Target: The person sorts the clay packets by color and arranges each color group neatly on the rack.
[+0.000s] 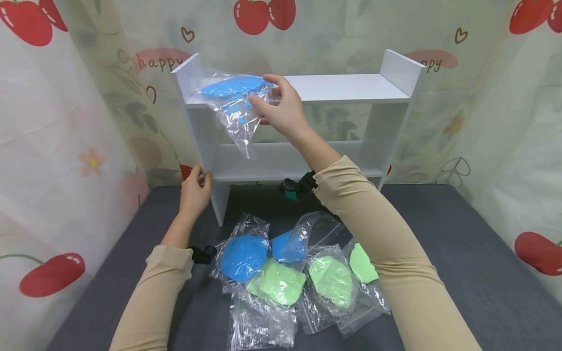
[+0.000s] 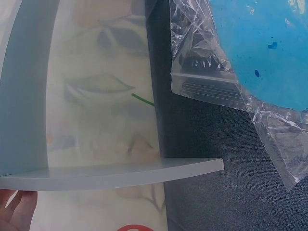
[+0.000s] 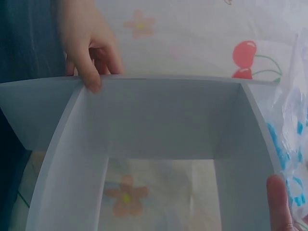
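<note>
Left fingers [image 1: 195,171] grip the shelf [image 1: 351,88] side, seemingly to steady it, while right fingers [image 1: 278,81] pinch a bag [image 1: 232,88] aloft.

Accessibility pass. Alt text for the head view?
Right hand holds a clear bag of blue material by a white shelf's top board; left hand grips the side panel. Bagged blue and green pieces lie on the table.

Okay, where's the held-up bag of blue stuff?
In the head view, the bag of blue stuff is in the right hand, by the left end of the white shelf's top board.
</note>
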The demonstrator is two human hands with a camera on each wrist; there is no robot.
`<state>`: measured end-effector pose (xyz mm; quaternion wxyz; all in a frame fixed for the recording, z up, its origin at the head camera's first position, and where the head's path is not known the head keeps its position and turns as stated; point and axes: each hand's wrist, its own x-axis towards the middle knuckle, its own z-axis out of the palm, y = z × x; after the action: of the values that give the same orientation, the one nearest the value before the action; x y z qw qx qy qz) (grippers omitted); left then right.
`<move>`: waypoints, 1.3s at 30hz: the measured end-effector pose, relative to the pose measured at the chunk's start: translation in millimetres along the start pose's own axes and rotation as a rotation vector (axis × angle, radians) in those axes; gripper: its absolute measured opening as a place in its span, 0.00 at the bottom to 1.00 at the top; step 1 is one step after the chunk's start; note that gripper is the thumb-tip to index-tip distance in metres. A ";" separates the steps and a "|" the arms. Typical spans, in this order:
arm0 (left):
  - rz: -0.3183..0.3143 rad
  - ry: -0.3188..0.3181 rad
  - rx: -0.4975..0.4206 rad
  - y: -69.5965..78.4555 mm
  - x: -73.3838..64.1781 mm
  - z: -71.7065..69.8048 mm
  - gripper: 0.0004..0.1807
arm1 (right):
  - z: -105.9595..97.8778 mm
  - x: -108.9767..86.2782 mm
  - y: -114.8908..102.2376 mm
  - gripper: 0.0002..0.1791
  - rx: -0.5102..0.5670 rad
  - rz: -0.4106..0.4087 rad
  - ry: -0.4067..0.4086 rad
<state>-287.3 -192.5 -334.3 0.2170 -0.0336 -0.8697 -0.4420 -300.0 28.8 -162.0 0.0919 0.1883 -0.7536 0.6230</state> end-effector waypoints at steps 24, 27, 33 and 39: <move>0.024 0.022 -0.001 -0.8 -0.4 -0.2 0.24 | -51.7 -48.4 24.1 0.21 -0.034 -0.040 -0.075; 0.020 0.020 0.003 -0.9 -0.6 0.2 0.24 | -54.8 -57.0 32.6 0.21 -0.053 -0.038 -0.112; 0.027 0.020 -0.001 -0.8 -1.1 0.6 0.24 | -59.6 -75.8 49.4 0.22 -0.106 -0.022 -0.185; 0.037 0.019 -0.008 -1.3 -1.7 0.7 0.24 | -62.5 -94.4 64.4 0.21 -0.130 0.006 -0.240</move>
<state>-286.4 -192.5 -336.3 0.2333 -0.0462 -0.8652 -0.4415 -245.5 115.5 -242.5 0.0115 0.2529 -0.7985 0.5463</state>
